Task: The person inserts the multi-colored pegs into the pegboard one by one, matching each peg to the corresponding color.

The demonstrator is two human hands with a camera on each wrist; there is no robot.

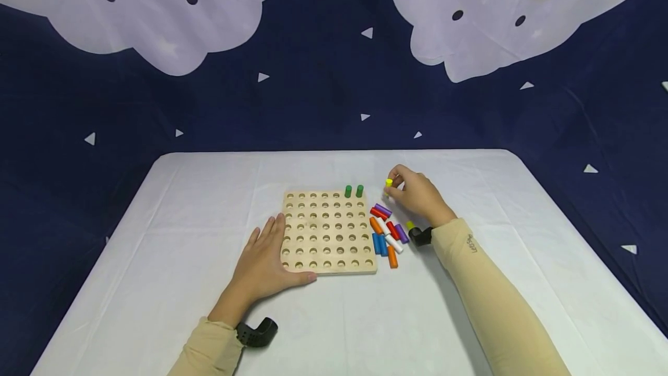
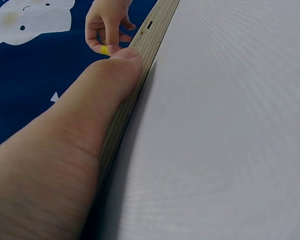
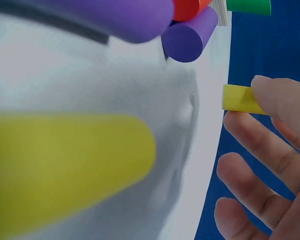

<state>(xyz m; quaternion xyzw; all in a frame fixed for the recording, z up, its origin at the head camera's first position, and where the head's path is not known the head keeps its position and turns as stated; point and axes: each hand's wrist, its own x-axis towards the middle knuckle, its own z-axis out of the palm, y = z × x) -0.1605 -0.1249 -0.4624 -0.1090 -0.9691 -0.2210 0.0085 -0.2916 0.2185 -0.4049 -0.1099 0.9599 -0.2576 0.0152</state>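
right hand [image 1: 417, 195]: i pinched a yellow peg [image 1: 388, 183] at my fingertips, lifted just right of the board's far right corner.
left hand [image 1: 263, 263]: fingers spread flat, thumb pressed along the near edge of the peg board [image 1: 329, 231].
board: two green pegs [image 1: 354, 191] stood in its far row.
desk [image 1: 182, 202]: loose coloured pegs [image 1: 387, 234] lay right of the board.

i pinch a short yellow peg [image 1: 388, 183] upright in my right hand [image 1: 417, 195], lifted just off the table beyond the far right corner of the wooden pegboard [image 1: 327, 231]. the board lies flat, a grid of round holes, my left hand [image 1: 263, 264] pressed flat against its near left corner.
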